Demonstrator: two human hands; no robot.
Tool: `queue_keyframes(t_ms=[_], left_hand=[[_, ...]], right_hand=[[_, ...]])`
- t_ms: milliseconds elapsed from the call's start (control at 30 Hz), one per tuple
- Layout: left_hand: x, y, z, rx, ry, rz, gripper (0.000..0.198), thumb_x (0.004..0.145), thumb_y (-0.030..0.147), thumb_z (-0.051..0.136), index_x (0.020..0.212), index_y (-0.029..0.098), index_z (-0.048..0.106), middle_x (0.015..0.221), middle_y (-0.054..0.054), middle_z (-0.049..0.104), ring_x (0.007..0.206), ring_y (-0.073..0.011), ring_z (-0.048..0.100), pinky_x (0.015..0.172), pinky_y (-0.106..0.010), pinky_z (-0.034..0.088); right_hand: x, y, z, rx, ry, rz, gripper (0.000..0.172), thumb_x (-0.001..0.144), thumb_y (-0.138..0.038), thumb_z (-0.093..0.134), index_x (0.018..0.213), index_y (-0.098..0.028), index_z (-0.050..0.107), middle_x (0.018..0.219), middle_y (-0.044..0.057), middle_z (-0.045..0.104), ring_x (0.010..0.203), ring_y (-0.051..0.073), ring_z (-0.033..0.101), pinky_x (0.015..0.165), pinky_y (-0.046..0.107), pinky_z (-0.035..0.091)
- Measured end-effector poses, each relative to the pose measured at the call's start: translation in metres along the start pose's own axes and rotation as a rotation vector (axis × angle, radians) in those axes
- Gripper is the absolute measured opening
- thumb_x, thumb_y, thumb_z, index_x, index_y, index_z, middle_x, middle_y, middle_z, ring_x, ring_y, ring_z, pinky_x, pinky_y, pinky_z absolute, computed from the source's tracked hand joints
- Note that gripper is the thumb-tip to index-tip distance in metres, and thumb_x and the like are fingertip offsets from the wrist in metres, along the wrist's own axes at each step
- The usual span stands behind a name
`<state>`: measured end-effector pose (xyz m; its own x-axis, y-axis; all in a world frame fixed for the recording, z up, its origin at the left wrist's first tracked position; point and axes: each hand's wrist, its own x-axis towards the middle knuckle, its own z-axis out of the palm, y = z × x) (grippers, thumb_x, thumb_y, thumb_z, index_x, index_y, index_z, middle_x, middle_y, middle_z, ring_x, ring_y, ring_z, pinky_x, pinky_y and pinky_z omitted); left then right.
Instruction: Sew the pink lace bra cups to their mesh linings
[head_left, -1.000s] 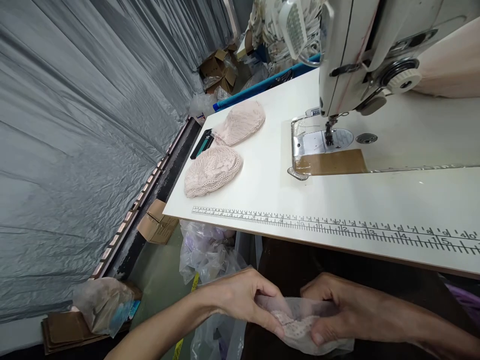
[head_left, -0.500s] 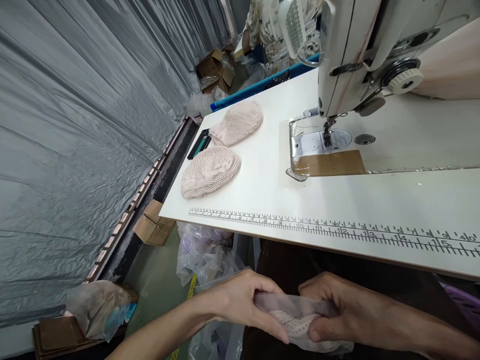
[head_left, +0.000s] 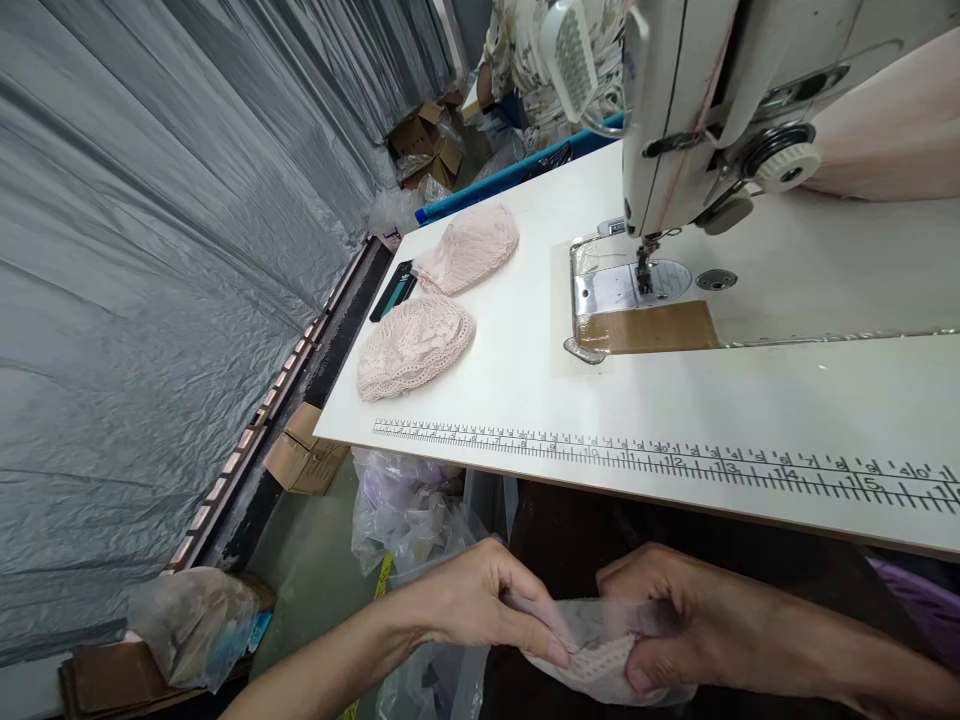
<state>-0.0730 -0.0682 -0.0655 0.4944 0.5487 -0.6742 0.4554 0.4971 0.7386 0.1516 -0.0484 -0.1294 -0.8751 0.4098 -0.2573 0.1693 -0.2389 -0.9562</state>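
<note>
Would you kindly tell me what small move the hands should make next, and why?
I would suggest easing the left hand slightly away from the right hand, perhaps to flatten the pale pink lace piece: both hands pinch it, and its sheer mesh looks slack between them.

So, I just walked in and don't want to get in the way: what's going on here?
A person holds a pale, sheer lace piece in front of the table, off its surface. The left hand pinches one side and the right hand grips the other, thumb on top. Two pink lace bundles lie on the table, left of the sewing machine, beside a small black-and-green item. Neither hand is touching the machine.
</note>
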Motion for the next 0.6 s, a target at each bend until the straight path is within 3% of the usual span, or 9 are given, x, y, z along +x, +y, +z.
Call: queue_keyframes(t_ms=[133,333,600], left_hand=[[-0.0024,0.0019,0.0011,0.002,-0.02,-0.01,0.031,0.064,0.034,0.08,0.086,0.014,0.075,0.075,-0.005,0.073,0.065,-0.0114,0.064,0.067,-0.018,0.05],[0.0001,-0.0009,0.004,-0.028,-0.05,-0.032,0.034,0.065,0.036,0.079,0.091,0.013,0.074,0.08,-0.006,0.073,0.07,-0.0136,0.067,0.071,-0.02,0.052],[0.0007,0.0007,0.0016,0.039,-0.001,-0.002,0.026,0.066,0.03,0.078,0.086,0.014,0.075,0.073,-0.003,0.071,0.063,-0.0088,0.061,0.063,-0.015,0.046]], right_hand=[[-0.0034,0.0039,-0.0021,0.025,-0.034,-0.032,0.013,0.066,-0.025,0.071,0.064,-0.014,0.063,0.071,-0.002,0.054,0.061,0.009,0.047,0.05,0.019,0.031],[-0.0002,0.0069,0.0022,0.085,-0.066,-0.03,0.027,0.065,-0.037,0.075,0.067,-0.013,0.063,0.064,-0.003,0.05,0.056,0.009,0.042,0.048,0.019,0.028],[-0.0034,0.0031,-0.003,0.095,0.013,-0.054,0.026,0.073,-0.037,0.07,0.065,-0.013,0.067,0.068,-0.002,0.053,0.061,0.009,0.046,0.053,0.02,0.031]])
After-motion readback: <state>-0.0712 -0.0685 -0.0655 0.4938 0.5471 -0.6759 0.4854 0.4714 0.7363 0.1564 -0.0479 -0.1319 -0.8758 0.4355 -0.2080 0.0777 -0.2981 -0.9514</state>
